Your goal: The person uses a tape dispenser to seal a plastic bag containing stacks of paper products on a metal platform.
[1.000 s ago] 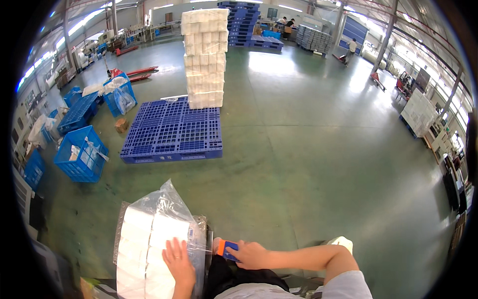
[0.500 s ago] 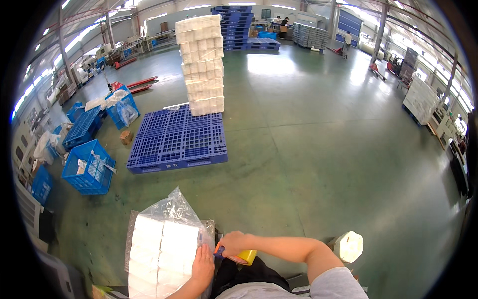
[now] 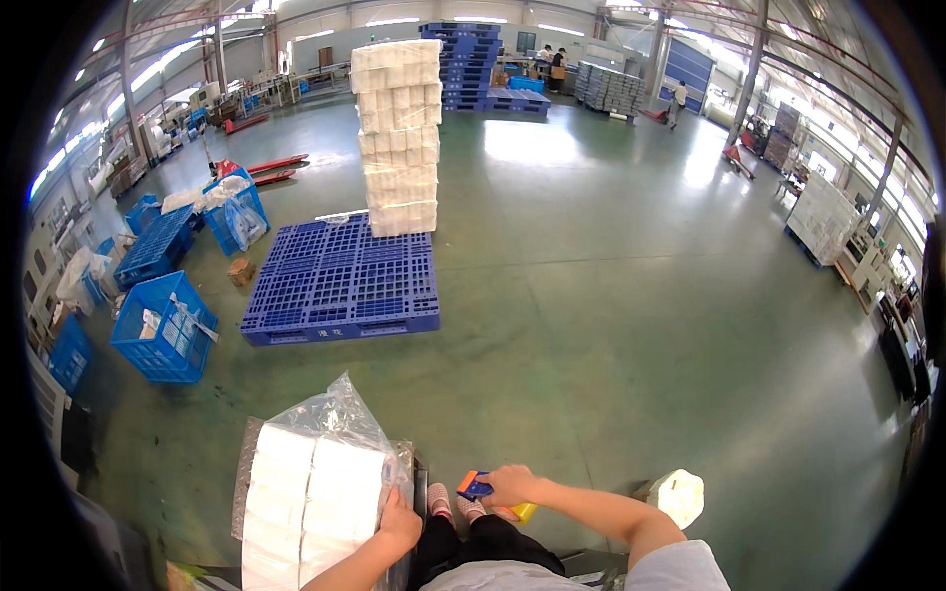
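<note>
A clear plastic bag (image 3: pixel 342 409) full of white paper rolls (image 3: pixel 313 492) lies at the lower left, its loose end pointing away from me. My left hand (image 3: pixel 399 522) is at the bag's right side, fingers curled against the film and closed on its edge. To the right, apart from the bag, my right hand (image 3: pixel 510 486) grips a tape dispenser (image 3: pixel 473 485) with an orange and blue head. Part of its yellow tape roll (image 3: pixel 526 512) shows below the hand, which hides the rest.
A blue plastic pallet (image 3: pixel 340 286) ahead carries a tall stack of wrapped white packs (image 3: pixel 399 138). Blue crates (image 3: pixel 163 330) stand left, near a red pallet jack (image 3: pixel 266 167). A pale wrapped roll (image 3: pixel 678 497) stands at my right. People (image 3: pixel 677 103) are far off.
My right hand has moved right, away from the bag, with the tape dispenser. My left hand's fingers went from lying flat to curled at the bag's edge. The view shifted slightly.
</note>
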Tool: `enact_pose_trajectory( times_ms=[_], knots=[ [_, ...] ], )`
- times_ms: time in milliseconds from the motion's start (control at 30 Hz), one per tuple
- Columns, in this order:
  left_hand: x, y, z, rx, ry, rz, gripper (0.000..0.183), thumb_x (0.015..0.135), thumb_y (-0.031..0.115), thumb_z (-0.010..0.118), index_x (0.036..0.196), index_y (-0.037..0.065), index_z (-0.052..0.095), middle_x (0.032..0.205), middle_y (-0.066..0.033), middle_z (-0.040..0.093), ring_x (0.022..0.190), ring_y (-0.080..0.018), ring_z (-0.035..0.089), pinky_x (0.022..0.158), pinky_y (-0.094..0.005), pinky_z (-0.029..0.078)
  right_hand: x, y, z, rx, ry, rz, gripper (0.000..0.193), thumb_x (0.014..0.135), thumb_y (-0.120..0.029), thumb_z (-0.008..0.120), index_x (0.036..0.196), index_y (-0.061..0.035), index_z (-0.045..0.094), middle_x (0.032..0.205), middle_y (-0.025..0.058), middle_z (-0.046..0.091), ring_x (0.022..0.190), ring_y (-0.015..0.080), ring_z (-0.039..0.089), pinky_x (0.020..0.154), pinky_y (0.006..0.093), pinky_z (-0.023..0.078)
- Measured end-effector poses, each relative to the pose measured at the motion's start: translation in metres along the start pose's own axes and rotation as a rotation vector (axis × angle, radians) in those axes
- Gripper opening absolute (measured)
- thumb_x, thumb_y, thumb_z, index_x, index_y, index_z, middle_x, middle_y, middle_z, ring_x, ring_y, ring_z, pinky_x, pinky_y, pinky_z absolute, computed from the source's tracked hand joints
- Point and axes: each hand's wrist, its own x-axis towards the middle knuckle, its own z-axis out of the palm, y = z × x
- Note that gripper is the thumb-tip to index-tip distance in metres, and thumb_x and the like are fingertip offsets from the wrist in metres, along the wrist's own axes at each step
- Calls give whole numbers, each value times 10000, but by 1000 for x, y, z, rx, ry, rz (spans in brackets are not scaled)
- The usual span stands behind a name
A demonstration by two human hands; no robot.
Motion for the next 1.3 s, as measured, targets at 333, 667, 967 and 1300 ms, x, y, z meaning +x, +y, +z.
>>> enact_pose_trajectory(
  times_ms=[333,667,967,1300],
  knots=[
    [3,-4,6,-1214,209,-138,394,922,329,412,954,26,662,908,-80,679,878,-271,640,818,-420,455,-47,-17,-22,103,381,-248,589,754,-489,602,1275,-231,510,826,177,554,684,353,602,594,425,493],
    [-54,-50,-52,-2883,282,82,401,956,298,439,1101,-60,548,953,-152,650,855,-226,644,727,-354,526,-70,-47,-46,205,651,-639,621,723,-289,703,1300,-223,482,826,95,499,560,257,549,467,340,460],
    [-75,-51,-35,-2372,542,-233,195,879,103,542,895,-61,648,816,-123,666,711,-194,655,690,-325,538,-69,-71,-36,206,658,-718,660,729,-278,699,1333,-220,439,845,96,504,550,251,541,465,333,466],
    [-259,-166,104,-1899,969,-903,154,793,100,566,673,8,595,567,-62,578,485,-125,534,466,-251,436,-91,-71,-26,161,416,-801,611,722,-411,710,1267,-230,500,914,124,543,640,278,582,512,357,499]
  ],
)
